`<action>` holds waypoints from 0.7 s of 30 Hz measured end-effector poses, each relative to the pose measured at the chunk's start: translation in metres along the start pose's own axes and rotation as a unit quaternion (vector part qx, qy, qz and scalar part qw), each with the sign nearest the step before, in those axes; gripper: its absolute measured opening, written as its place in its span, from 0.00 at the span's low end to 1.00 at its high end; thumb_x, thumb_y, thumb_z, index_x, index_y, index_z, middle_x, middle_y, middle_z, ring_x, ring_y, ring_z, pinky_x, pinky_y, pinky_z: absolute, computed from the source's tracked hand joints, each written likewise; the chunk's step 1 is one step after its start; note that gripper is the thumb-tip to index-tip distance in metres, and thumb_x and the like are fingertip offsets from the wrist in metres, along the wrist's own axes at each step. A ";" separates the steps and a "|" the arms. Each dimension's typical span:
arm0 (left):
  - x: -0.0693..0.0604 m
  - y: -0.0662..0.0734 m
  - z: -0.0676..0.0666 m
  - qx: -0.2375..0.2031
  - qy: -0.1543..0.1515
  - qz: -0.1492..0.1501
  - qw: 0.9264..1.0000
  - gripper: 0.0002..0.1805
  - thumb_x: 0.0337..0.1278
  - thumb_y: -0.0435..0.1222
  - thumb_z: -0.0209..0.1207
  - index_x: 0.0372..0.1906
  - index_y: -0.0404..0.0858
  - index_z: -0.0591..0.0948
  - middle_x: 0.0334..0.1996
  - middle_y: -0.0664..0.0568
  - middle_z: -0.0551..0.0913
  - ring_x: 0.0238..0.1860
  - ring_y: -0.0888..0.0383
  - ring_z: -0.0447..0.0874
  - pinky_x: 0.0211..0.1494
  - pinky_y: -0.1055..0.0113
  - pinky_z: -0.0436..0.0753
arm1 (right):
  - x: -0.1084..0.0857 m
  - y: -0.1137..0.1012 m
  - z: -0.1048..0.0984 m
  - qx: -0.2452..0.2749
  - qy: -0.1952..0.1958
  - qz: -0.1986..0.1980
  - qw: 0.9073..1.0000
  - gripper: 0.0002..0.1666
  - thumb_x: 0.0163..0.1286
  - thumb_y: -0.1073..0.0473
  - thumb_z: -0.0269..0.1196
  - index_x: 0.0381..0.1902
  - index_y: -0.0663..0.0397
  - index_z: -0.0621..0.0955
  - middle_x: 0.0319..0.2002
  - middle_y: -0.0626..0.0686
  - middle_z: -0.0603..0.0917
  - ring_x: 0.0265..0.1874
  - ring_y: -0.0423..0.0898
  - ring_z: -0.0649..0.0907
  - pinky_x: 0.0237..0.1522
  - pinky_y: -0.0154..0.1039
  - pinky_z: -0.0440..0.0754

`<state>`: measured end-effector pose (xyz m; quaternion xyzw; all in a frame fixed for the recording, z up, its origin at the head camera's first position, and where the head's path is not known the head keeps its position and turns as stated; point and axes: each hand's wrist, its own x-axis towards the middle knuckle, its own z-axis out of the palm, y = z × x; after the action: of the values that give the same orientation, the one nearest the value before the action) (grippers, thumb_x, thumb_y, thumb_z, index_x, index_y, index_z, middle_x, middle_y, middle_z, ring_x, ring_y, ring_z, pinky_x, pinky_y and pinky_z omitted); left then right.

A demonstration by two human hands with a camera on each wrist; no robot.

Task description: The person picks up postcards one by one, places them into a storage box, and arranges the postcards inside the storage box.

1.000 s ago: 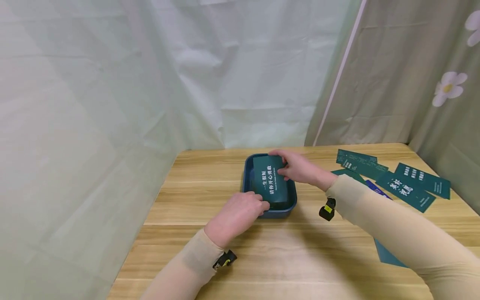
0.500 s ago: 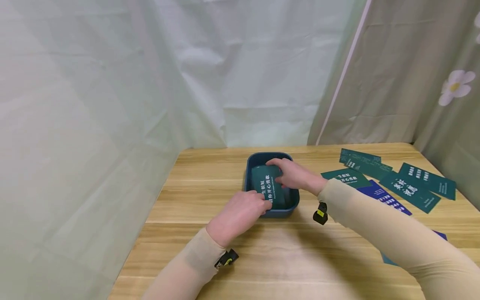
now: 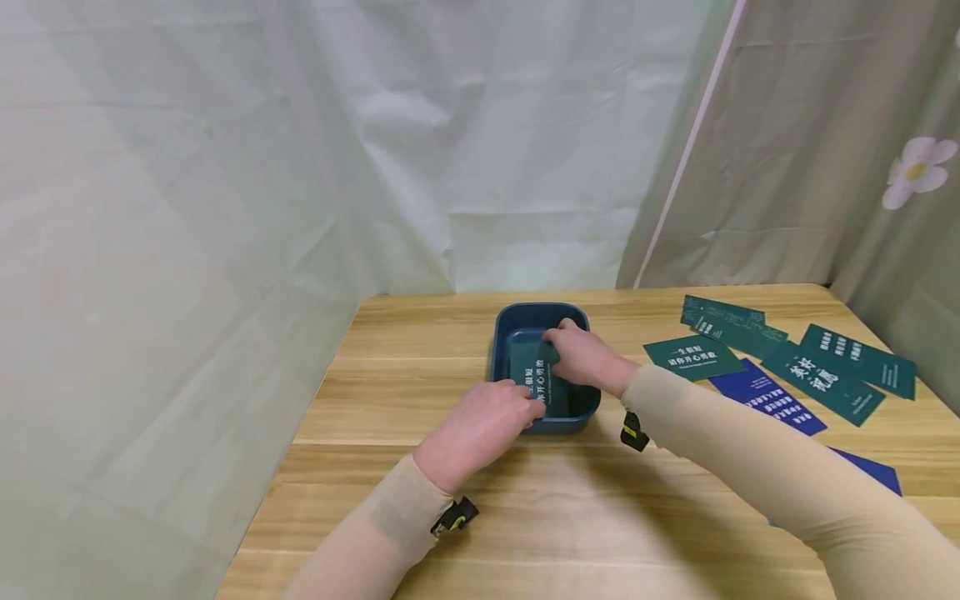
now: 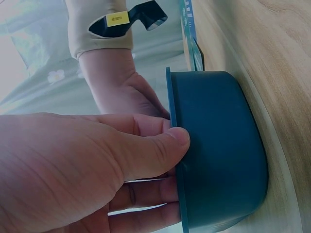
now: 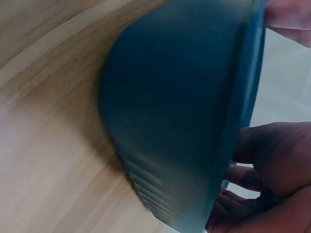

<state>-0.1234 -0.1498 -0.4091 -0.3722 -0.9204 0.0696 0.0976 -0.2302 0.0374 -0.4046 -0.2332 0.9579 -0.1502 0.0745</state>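
The green card (image 3: pixel 538 371) has sunk lower, seemingly mostly inside the blue tub (image 4: pixel 223 145), right hand (image 3: pixel 583 356) pinching its edge (left hand (image 3: pixel 480 425), the rim (image 4: pixel 171 94)).

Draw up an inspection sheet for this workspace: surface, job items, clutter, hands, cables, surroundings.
Surface: wood-grain tabletop, light finish.
Job items: blue tray on the tabletop; green card with white lettering inside it.
Clutter: loose green cards and blue cards to the tray's right, some overlapping.
Left hand: grips the tray's near-left rim.
Right hand: reaches into the tray at the green card; whether it pinches it is unclear.
Wrists: black device with yellow marking on each.
Cables: nothing seen.
Surroundings: pale curtain behind and left; grey-brown curtain at right, with a flower.
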 end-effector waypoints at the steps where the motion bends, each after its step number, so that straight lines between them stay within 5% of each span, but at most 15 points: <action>1: 0.000 0.000 0.000 0.000 0.001 0.000 1.000 0.06 0.73 0.36 0.73 0.47 0.52 0.94 0.38 0.57 0.90 0.34 0.61 0.83 0.37 0.67 0.85 | 0.001 0.000 0.001 -0.010 0.000 -0.001 1.000 0.31 0.76 0.65 0.71 0.73 0.67 0.79 0.65 0.70 0.76 0.52 0.58 0.85 0.62 0.55 0.86; 8: -0.001 0.000 -0.001 -0.001 0.002 0.000 1.000 0.06 0.73 0.36 0.72 0.46 0.51 0.94 0.37 0.58 0.90 0.34 0.61 0.83 0.38 0.68 0.84 | 0.005 -0.003 0.006 -0.072 -0.008 -0.029 0.997 0.32 0.76 0.63 0.73 0.73 0.66 0.79 0.62 0.69 0.79 0.47 0.54 0.86 0.58 0.54 0.88; 21: 0.000 -0.002 -0.001 0.006 0.014 0.006 1.000 0.05 0.74 0.35 0.71 0.43 0.51 0.93 0.37 0.58 0.90 0.34 0.60 0.83 0.37 0.66 0.85 | 0.014 -0.002 0.015 -0.131 -0.023 -0.048 0.990 0.25 0.75 0.61 0.74 0.66 0.64 0.84 0.57 0.65 0.86 0.52 0.56 0.88 0.60 0.54 0.87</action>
<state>-0.1246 -0.1512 -0.4081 -0.3781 -0.9162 0.0702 0.1122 -0.2388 0.0251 -0.4189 -0.2902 0.9550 -0.0211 0.0580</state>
